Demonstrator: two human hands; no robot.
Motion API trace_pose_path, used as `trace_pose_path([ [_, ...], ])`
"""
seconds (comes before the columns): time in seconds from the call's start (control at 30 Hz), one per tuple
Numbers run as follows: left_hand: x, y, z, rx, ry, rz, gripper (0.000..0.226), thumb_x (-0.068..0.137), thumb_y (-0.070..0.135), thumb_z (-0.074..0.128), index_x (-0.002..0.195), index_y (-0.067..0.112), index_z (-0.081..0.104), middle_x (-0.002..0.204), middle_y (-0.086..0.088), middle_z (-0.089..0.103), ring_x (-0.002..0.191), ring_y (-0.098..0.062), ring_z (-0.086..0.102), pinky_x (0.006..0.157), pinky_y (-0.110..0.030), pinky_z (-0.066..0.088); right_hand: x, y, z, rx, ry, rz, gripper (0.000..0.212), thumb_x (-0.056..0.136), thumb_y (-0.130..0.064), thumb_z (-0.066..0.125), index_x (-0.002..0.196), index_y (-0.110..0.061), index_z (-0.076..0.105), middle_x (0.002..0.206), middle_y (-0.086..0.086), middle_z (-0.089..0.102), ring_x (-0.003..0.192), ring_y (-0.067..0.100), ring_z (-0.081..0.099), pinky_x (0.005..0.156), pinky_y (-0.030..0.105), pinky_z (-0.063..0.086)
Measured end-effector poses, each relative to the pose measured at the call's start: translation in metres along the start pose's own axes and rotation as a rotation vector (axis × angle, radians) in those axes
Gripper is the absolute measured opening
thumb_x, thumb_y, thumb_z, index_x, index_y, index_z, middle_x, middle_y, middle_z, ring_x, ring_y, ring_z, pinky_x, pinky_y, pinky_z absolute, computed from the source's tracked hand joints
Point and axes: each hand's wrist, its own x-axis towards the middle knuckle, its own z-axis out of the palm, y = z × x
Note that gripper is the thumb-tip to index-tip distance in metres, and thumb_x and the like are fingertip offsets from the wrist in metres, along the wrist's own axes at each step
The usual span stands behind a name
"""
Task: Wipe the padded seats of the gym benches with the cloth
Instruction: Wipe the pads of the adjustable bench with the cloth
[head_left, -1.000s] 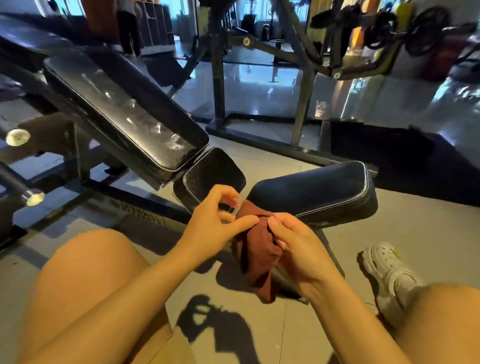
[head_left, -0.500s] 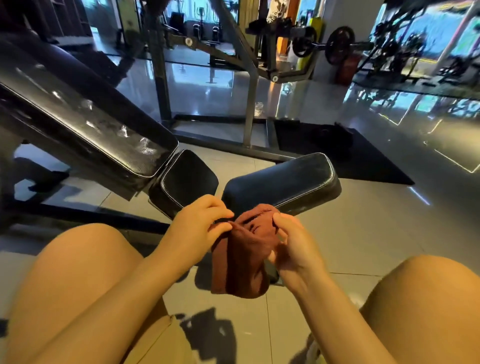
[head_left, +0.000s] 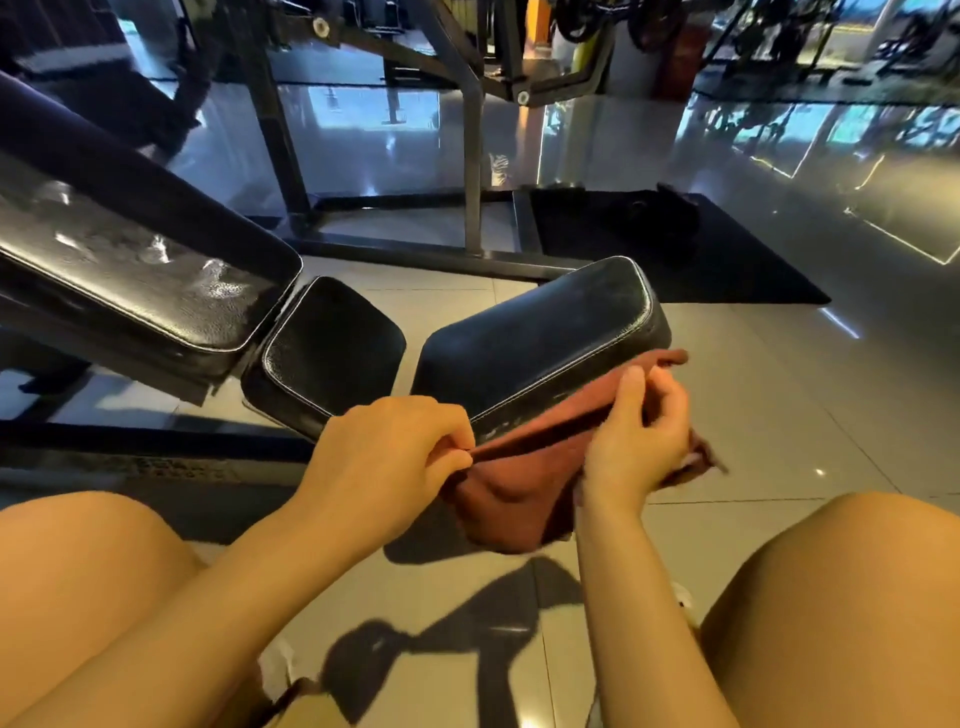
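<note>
Since a second ago, you are pulling the cloth (head_left: 511, 467) wider, left hand (head_left: 387, 457) and right hand (head_left: 641, 431) each pinching an edge; wiping of the bench seat (head_left: 540, 332) appears not yet begun.

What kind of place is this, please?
Most likely a gym. A padded bench seat stands beside an inclined bench with a long backrest, and a steel machine frame rises behind them. Both hands hold a reddish-brown cloth.
</note>
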Motion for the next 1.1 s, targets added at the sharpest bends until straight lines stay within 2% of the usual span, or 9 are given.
trace_pose_path([
  [0.07, 0.009, -0.015, 0.010, -0.014, -0.037, -0.066, 0.012, 0.093, 0.046, 0.056, 0.099, 0.038, 0.063, 0.100, 0.015, 0.064, 0.096, -0.007, 0.060, 0.078, -0.027, 0.047, -0.002, 0.019, 0.026, -0.099, -0.070, -0.118, 0.031, 0.104, -0.034, 0.041, 0.133, -0.035, 0.050, 0.128, -0.006, 0.059, 0.115, 0.004, 0.056, 0.096, 0.035, 0.050],
  [0.13, 0.019, -0.031, 0.021, -0.008, -0.087, -0.116, 0.011, 0.093, 0.045, 0.058, 0.097, 0.038, 0.063, 0.098, 0.016, 0.066, 0.095, -0.007, 0.061, 0.072, -0.026, 0.044, -0.010, 0.045, 0.048, -0.216, -0.145, -0.174, 0.054, 0.105, -0.036, 0.032, 0.150, -0.046, 0.003, 0.162, -0.017, 0.011, 0.147, 0.005, 0.019, 0.119, 0.042, 0.028],
  [0.2, 0.031, -0.044, 0.031, 0.052, -0.126, -0.119, 0.011, 0.093, 0.048, 0.056, 0.097, 0.039, 0.060, 0.098, 0.018, 0.064, 0.094, -0.006, 0.059, 0.068, -0.025, 0.036, -0.020, 0.069, 0.061, -0.276, -0.160, -0.208, 0.062, 0.102, -0.044, 0.026, 0.136, -0.062, -0.023, 0.150, -0.039, -0.021, 0.146, -0.005, -0.008, 0.123, 0.041, 0.013],
  [0.3, 0.040, -0.057, 0.044, 0.151, -0.163, -0.037, 0.013, 0.095, 0.050, 0.051, 0.099, 0.039, 0.056, 0.100, 0.018, 0.059, 0.095, -0.004, 0.055, 0.066, -0.024, 0.032, -0.039, 0.106, 0.069, -0.376, -0.169, -0.218, 0.064, 0.094, -0.055, 0.020, 0.128, -0.066, -0.034, 0.139, -0.046, -0.033, 0.136, -0.018, -0.021, 0.118, 0.029, 0.004],
  [0.53, 0.046, -0.088, 0.057, -0.064, -0.212, 0.005, 0.017, 0.080, 0.031, 0.075, 0.081, 0.042, 0.061, 0.075, 0.023, 0.063, 0.070, -0.003, 0.061, 0.054, -0.014, 0.037, -0.012, 0.112, 0.089, -0.363, 0.015, -0.394, 0.069, 0.098, -0.040, 0.030, 0.148, -0.037, -0.018, 0.155, -0.011, -0.017, 0.141, -0.008, -0.020, 0.116, 0.014, -0.010],
  [0.7, 0.080, -0.068, 0.071, -0.464, -0.089, 0.095, 0.017, 0.090, 0.032, 0.065, 0.106, 0.038, 0.064, 0.100, 0.023, 0.066, 0.099, 0.005, 0.060, 0.082, -0.008, 0.046, 0.066, 0.065, 0.083, -0.354, 0.287, -0.633, 0.069, 0.105, -0.041, 0.017, 0.144, 0.016, 0.020, 0.152, 0.035, 0.022, 0.145, 0.041, 0.016, 0.121, 0.041, 0.004],
  [0.8, 0.081, -0.075, 0.079, -0.421, -0.082, 0.117, 0.037, 0.091, 0.043, 0.051, 0.127, 0.041, 0.052, 0.119, 0.028, 0.053, 0.113, 0.012, 0.049, 0.087, -0.003, 0.039, 0.054, 0.073, 0.090, -0.340, 0.292, -0.558, 0.070, 0.104, -0.042, 0.015, 0.146, 0.014, 0.017, 0.154, 0.034, 0.019, 0.146, 0.036, 0.012, 0.122, 0.042, 0.006],
  [0.97, 0.070, -0.106, 0.077, -0.598, -0.083, -0.122, 0.028, 0.091, 0.044, 0.044, 0.116, 0.044, 0.055, 0.116, 0.020, 0.060, 0.106, 0.010, 0.055, 0.081, -0.005, 0.039, -0.022, 0.123, 0.115, -0.414, 0.160, -0.433, 0.066, 0.104, -0.052, 0.014, 0.155, -0.017, -0.010, 0.162, 0.003, -0.004, 0.149, 0.012, -0.010, 0.121, 0.051, 0.009],
  [1.1, 0.065, -0.117, 0.086, -0.536, -0.093, -0.163, 0.026, 0.096, 0.041, 0.039, 0.118, 0.048, 0.050, 0.115, 0.027, 0.055, 0.102, 0.020, 0.049, 0.081, -0.004, 0.035, -0.047, 0.148, 0.116, -0.458, 0.083, -0.550, 0.063, 0.105, -0.046, 0.018, 0.153, -0.028, -0.019, 0.161, -0.012, -0.022, 0.150, 0.014, -0.013, 0.121, 0.040, -0.002],
])
